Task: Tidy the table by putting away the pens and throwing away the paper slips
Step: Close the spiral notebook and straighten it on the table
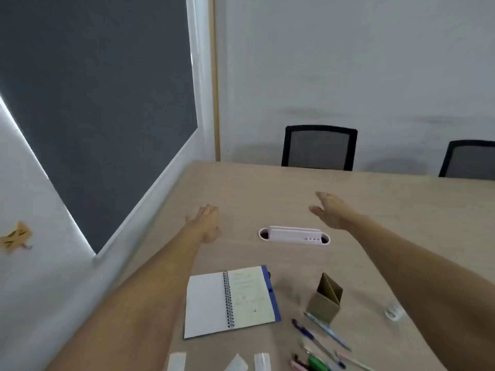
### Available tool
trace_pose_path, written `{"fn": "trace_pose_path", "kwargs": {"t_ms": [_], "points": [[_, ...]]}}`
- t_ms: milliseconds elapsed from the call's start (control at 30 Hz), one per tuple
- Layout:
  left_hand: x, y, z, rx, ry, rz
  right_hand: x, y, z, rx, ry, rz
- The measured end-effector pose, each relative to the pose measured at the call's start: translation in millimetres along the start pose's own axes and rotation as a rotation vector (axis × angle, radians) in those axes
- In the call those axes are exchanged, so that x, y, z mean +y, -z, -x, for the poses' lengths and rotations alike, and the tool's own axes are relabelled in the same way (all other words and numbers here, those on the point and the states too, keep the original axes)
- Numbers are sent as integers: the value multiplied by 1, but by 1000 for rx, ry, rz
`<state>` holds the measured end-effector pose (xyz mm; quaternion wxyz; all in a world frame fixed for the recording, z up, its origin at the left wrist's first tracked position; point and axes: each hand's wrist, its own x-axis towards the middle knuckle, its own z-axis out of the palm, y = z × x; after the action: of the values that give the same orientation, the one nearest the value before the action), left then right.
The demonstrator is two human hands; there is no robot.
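Both arms stretch out over the wooden table [388, 210]. My left hand [205, 223] hovers open, fingers apart, to the left of a pale pink pen holder [294, 235]. My right hand [330, 210] is open just beyond and right of that holder, holding nothing. Several pens [325, 329] lie loose near the front edge, among them blue ones, a green one [316, 363] and a pink one. White paper slips [176, 361] [237, 364] [262, 361] lie along the bottom edge. A folded brown paper box [325, 298] stands beside the pens.
An open spiral notebook [230, 301] with a blue cover lies in front of me. A small clear object [393, 311] rests under my right forearm. Two black mesh chairs [318, 147] [468, 159] stand at the far side. A wall with a dark blind runs along the left.
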<state>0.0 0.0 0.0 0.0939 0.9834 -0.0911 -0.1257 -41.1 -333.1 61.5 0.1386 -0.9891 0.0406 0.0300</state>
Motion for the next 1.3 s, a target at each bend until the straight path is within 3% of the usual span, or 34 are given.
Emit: {"fn": "trace_pose_path", "kwargs": {"t_ms": [267,467,733,933,1033,1100,1133,1200,1267,1300], "points": [[-83,-136,25,-376,161,102,-43,-164,17,-287,-131,-157],[-106,-201,53,-392,163,171,-50,-247,45,-502,-252,-176],[-120,-224,65,-241,129,332,-59,-273,47,-323,-465,-397],[-123,-229,63,-239,115,336,-58,-282,48,-313,-460,-364],[-121,-230,62,-236,112,353,-68,-276,53,-195,-456,-472],[-121,-230,62,-224,121,391,-84,-270,62,-108,-350,-631],[-121,-231,63,-211,132,425,-96,-266,67,-136,-276,-741],[-122,-234,65,-166,168,558,-122,-258,78,-377,-141,-939],[-123,-229,68,-132,167,831,-141,-258,87,-638,-87,-998],[-122,-224,70,-135,138,987,-144,-263,89,-673,-83,-966]]}}
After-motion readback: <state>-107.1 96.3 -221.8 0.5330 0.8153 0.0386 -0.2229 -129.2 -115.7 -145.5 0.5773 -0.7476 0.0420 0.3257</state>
